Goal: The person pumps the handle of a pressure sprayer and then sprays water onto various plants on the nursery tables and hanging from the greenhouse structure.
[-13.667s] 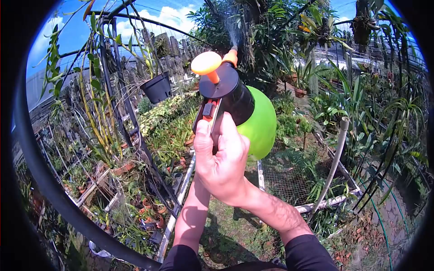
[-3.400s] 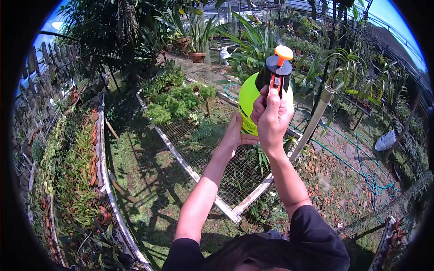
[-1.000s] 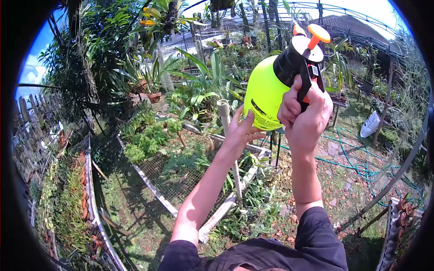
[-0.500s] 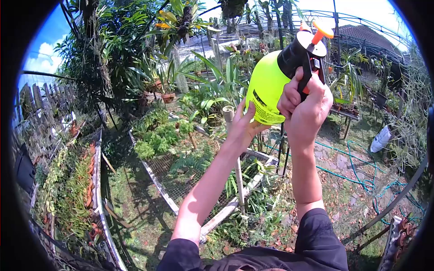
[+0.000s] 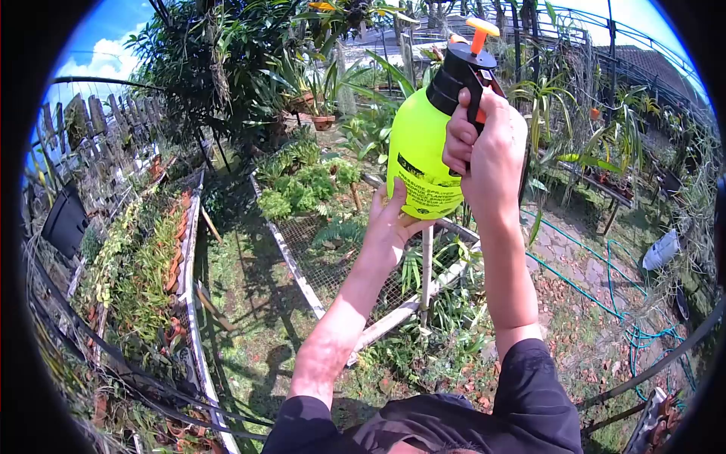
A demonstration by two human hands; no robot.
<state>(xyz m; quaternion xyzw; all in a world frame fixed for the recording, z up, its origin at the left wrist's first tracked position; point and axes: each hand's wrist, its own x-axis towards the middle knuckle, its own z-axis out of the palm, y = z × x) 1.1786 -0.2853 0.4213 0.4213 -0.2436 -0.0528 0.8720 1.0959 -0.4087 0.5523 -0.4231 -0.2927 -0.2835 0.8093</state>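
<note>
A bright yellow-green pressure sprayer (image 5: 423, 136) with a black top and an orange plunger knob (image 5: 482, 27) is held up in front of me, slightly tilted. My right hand (image 5: 490, 147) is closed around its black handle, near the orange trigger. Under the bottle, my left hand (image 5: 389, 227) supports the lower side and base, thumb against the printed label. The nozzle end points away from me and is mostly hidden behind the top.
Ahead lies a mesh-covered bed frame (image 5: 302, 257) with ferns and a thin pole (image 5: 427, 265). Potted plants (image 5: 323, 121) hang beyond it. On the right, a green hose (image 5: 578, 246) winds over paving. A planted bed (image 5: 144, 265) edged with tiles runs along the left.
My view has turned somewhat, so the garden appears shifted to the right. Both hands still hold the sprayer, which now sits further left in view and looks more upright.
</note>
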